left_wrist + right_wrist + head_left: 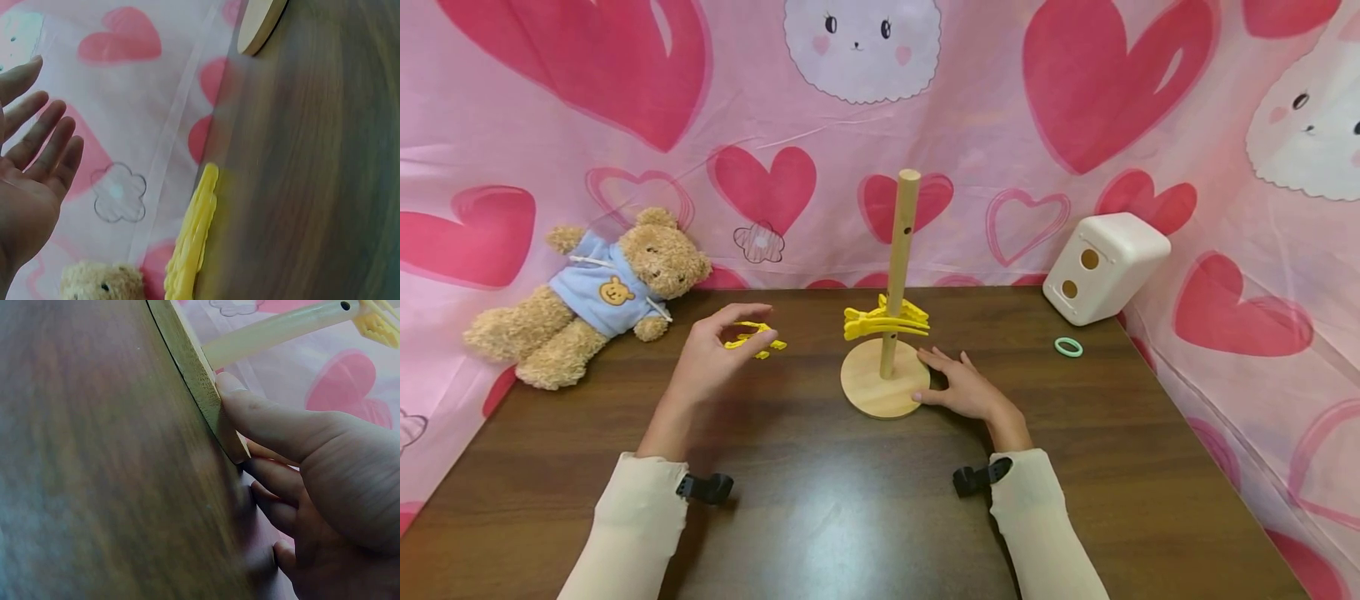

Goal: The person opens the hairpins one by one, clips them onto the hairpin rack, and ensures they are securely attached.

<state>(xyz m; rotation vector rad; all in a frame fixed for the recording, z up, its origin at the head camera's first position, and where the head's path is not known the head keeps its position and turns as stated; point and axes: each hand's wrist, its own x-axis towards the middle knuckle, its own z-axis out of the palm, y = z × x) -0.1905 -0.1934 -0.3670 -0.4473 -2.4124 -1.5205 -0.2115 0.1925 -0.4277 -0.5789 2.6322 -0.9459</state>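
The wooden stand [872, 392], mid-frame, could tip if its tall pole [901, 250] were knocked, since the right hand's [970, 390] spread fingers touch only the base rim; the yellow plastic pieces [880, 323] on it (their fit I cannot tell) might slide. Left of centre, the left hand [711, 350], fingers parted and pinching nothing, is near another yellow piece [192, 244]. The pole obstructs reaches between hands; mint-green ring [1070, 355] and white box [1116, 268] lie right, teddy bear [597, 287] left.

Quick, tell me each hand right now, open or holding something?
Left hand: open, holding nothing, near a yellow piece.
Right hand: open, touching the edge of the round wooden base.
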